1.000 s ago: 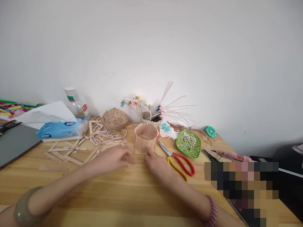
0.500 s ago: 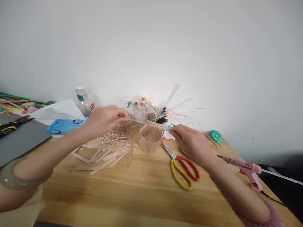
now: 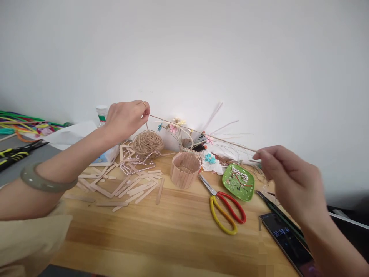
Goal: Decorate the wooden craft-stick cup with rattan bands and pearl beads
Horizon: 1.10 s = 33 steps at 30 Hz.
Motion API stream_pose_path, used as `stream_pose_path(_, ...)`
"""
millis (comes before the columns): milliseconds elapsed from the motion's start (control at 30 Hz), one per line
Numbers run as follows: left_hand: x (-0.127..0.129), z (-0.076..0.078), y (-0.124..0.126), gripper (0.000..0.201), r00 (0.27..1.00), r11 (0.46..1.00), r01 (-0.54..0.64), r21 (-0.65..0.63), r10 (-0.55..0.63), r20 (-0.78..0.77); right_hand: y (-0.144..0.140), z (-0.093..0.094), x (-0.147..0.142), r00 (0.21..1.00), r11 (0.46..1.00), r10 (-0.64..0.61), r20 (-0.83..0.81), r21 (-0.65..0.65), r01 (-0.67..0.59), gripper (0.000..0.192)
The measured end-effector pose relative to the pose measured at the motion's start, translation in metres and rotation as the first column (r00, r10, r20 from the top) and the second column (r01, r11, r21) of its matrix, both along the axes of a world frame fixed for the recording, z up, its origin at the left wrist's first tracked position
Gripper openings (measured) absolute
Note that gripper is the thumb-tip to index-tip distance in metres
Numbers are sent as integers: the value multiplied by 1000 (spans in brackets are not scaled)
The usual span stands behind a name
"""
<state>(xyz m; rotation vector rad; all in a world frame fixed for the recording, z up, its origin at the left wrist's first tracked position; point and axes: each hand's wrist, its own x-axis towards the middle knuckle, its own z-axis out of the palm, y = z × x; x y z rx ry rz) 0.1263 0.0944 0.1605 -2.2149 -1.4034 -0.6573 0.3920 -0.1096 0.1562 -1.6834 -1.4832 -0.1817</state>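
A length of brown twine (image 3: 201, 132) is stretched taut between my two hands, above the table. My left hand (image 3: 128, 117) pinches one part of it, and from there a strand drops to the twine ball (image 3: 148, 142) below. At the other end my right hand (image 3: 291, 181) is closed on the twine between thumb and fingers. Under the line stands a round cup of wooden craft sticks (image 3: 185, 171), open at the top. Scissors (image 3: 225, 204) with one red and one yellow handle lie in front of it, blades slightly apart.
Loose craft sticks (image 3: 138, 190) and a bead string (image 3: 138, 163) spread on the left. A green dish (image 3: 238, 182) with small beads sits right of the cup. A phone (image 3: 288, 240) showing a timer lies at right. Artificial flowers (image 3: 173, 127) stand behind, near pliers (image 3: 20, 152) far left.
My hands have moved apart, the right one outward to the right and the left one up and slightly left. The twine now spans a longer gap, and the green dish has come into view.
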Motion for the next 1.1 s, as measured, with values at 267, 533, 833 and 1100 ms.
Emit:
stream_pose_path(267, 3, -11, 14, 22, 997, 994, 36, -108, -28, 73, -32, 9, -18, 940, 999, -1, -342, -33, -11, 32)
stream_pose_path(533, -19, -18, 54, 18, 736, 874, 289, -390, 57, 674, 4, 10, -26, 904, 887, 384, -188, -199, -418, 25)
stream_pose_path(833, -48, -41, 82, 39, 845, 834, 197, -516, 122, 520, 139, -12, -97, 810, 887, 459, 365, -140, -440, 18)
stream_pose_path(1100, -50, -47, 47, 33, 962, 881, 57, -469, 77, 261, 136, -24, -82, 763, 900, 422, 490, -328, -287, 25)
